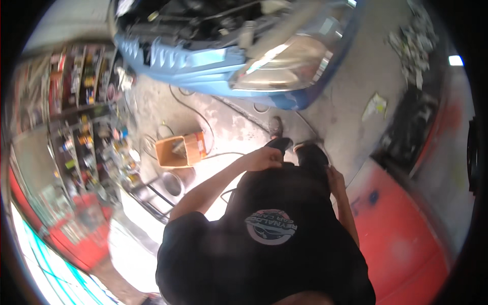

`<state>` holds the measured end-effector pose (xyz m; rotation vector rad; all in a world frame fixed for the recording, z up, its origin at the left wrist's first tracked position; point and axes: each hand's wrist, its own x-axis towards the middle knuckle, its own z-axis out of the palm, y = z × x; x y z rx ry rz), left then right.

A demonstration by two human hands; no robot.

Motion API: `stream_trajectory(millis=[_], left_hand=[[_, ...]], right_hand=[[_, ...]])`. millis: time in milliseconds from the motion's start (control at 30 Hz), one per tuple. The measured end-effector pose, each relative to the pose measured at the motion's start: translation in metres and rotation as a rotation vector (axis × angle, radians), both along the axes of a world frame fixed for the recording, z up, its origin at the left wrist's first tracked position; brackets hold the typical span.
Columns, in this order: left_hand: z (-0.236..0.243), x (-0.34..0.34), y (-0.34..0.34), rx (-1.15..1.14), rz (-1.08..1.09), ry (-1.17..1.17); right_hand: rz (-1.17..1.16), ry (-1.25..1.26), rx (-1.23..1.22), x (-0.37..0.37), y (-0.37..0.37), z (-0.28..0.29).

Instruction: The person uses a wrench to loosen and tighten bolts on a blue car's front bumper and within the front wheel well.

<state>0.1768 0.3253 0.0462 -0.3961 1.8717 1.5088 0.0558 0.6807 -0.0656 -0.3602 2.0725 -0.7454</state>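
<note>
My left hand (265,159) is at the front hem of my black T-shirt (223,249), its fingers curled in against the cloth as if gripping it. On the other side, my right hand (336,180) lies along the shirt's edge by my thigh. Its fingers are mostly hidden, so I cannot make out whether it holds the cloth. Ahead of me stands a blue car front (208,68) with its engine bay (203,25) exposed and a large clear headlight (284,66). Neither hand touches the car.
A cardboard box (173,152) sits on the floor to the left, near loose cables (201,114). Shelves (66,117) crowded with cans and bottles line the left side. At right are a red panel (396,229), a black part (409,127) and crumpled paper (376,105).
</note>
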Motion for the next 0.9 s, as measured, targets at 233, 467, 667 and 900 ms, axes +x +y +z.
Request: stream_trajectory(millis=[233, 467, 667, 900], left_hand=[[0.179, 0.013, -0.034, 0.7, -0.004, 1.181], [0.253, 0.09, 0.002, 0.354, 0.218, 1.449], [0.295, 0.195, 0.058, -0.389, 1.061, 1.604], [0.353, 0.271, 0.041, -0.367, 1.303, 1.519]], right_hand=[[0.515, 0.119, -0.189, -0.04, -0.063, -0.006], [0.917, 0.008, -0.141, -0.057, -0.168, 0.003], [1.245, 0.108, -0.179, -0.024, -0.239, -0.011], [1.303, 0.015, -0.195, 0.065, -0.275, -0.013]])
